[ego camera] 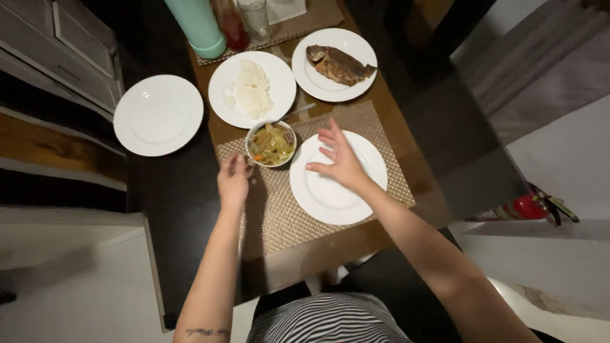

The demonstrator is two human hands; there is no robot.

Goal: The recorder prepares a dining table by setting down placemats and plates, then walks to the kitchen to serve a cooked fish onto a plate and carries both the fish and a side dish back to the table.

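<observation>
Dim light lay over the narrow wooden counter (406, 165), where a woven placemat (279, 203) carried an empty white plate (330, 197) and, touching its far left rim, a small bowl of stewed vegetables (271, 144). My right hand (340, 159) hovered flat over the far part of that plate, fingers spread and empty, forearm reaching in from the lower right. My left hand (233, 180) sat just left of the bowl, fingers loosely curled near its rim; I could not tell whether they actually touched it, and it gripped nothing that I could see. Beyond the bowl stood a plate of rice (252, 89), a plate with a fried fish (335, 63) and, off to the left on a darker surface, another empty plate (158, 114). I judged the bowl the weak point: full and wedged between two plates, a careless nudge from my left hand could tip it or slop stew onto the mat, and my right hand dropping could knock the plate into it.
</observation>
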